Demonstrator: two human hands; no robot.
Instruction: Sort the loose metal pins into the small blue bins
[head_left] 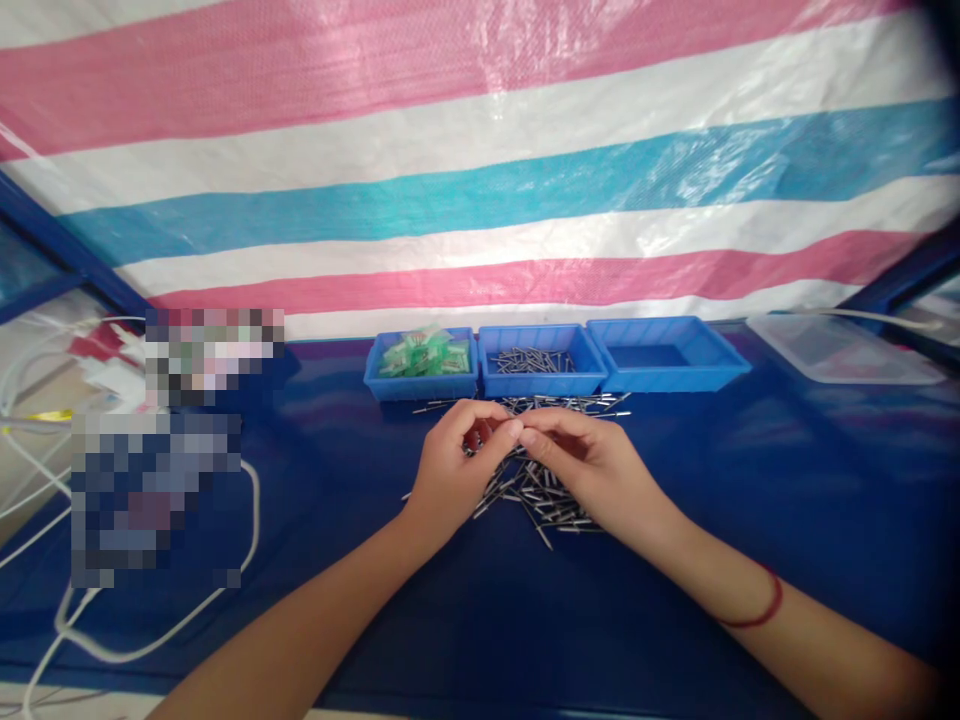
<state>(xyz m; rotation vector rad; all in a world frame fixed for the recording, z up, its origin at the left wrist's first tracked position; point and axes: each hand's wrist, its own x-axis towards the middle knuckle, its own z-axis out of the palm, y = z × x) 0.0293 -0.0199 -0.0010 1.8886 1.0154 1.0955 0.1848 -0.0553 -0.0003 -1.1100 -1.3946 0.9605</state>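
My left hand [454, 468] and my right hand [604, 470] meet at the fingertips above a heap of blind rivets [551, 497] on the blue table. Thumb and fingers of each hand are pinched together. Whatever they hold is too small or too hidden to name. Part of the heap lies behind and under my hands. Just beyond stands a middle blue bin [544, 384] with more rivets inside. To its left, another blue bin [421, 388] contains small green plastic packets [426, 354].
A third blue bin [675, 381] adjoins the middle one on the right. Farther right lies a translucent plastic lid [844, 350]. White cables [251, 520] loop over the left side near a blurred-out area. A striped plastic sheet [480, 200] hangs behind the table [480, 640].
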